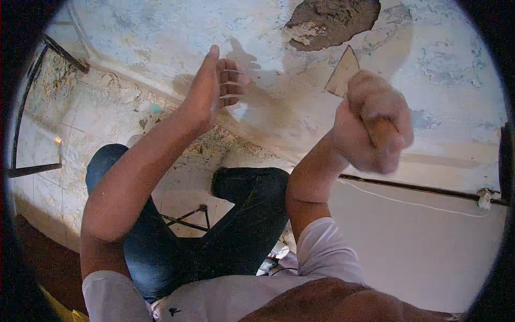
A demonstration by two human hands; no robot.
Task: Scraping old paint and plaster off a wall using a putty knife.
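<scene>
In my right hand (374, 124) is a scraper or putty knife, gripped in a closed fist that is slightly blurred. Its flat, pale triangular blade (344, 72) sticks out past my knuckles, and the handle is mostly hidden by my fingers. Just above the blade, the painted wall (161, 36) has a rough, dark hole (334, 24) where plaster is gone; whether the blade touches the wall I cannot tell. My left hand (221, 82) is raised in front of the wall with its thumb up and its fingers slightly curled, holding nothing. Its shadow falls on the wall.
Plaster rubble (217, 149) lies on the tiled floor along the wall's foot. A dark metal frame (16, 108) stands at the left. Black metal legs (191, 219) show between my knees. At the right, a white cable (414, 205) hangs below a dark strip (402, 187).
</scene>
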